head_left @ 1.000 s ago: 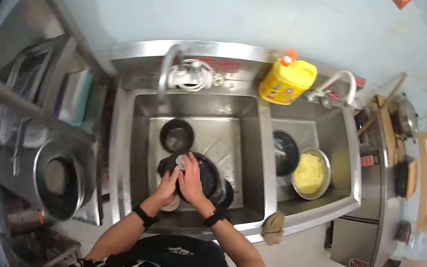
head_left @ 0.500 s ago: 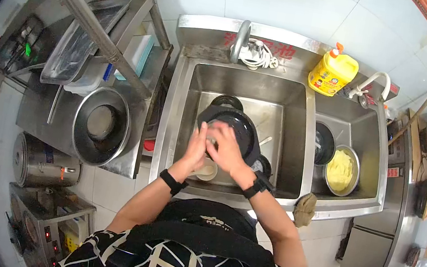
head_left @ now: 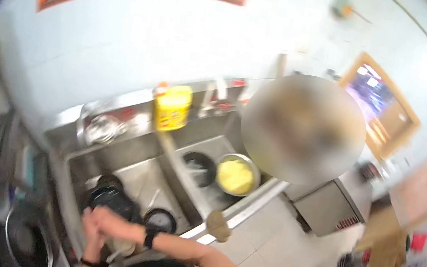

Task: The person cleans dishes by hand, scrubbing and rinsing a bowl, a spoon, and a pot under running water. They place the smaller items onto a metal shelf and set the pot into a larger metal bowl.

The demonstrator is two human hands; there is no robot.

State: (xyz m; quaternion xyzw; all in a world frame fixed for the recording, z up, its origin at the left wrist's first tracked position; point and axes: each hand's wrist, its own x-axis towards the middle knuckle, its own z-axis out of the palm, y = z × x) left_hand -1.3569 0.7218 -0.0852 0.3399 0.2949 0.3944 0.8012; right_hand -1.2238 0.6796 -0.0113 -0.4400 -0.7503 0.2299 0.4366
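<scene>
Over the left sink basin, my left hand and my right hand are together, partly overlapping. Motion blur smears the fingers of both. Just beyond them in the basin lies a black pan or bowl. A smaller dark round dish sits to its right, and a light-coloured cup or ladle is close below my right wrist.
A yellow jug stands on the sink's back ledge. The right basin holds a black bowl and a metal bowl of yellow food. A brown cloth hangs on the front rim. A large blurred oval covers the right background.
The view has swung right and up, so the sink now appears lower left and more wall and room show. My hands remain together over the left basin.
</scene>
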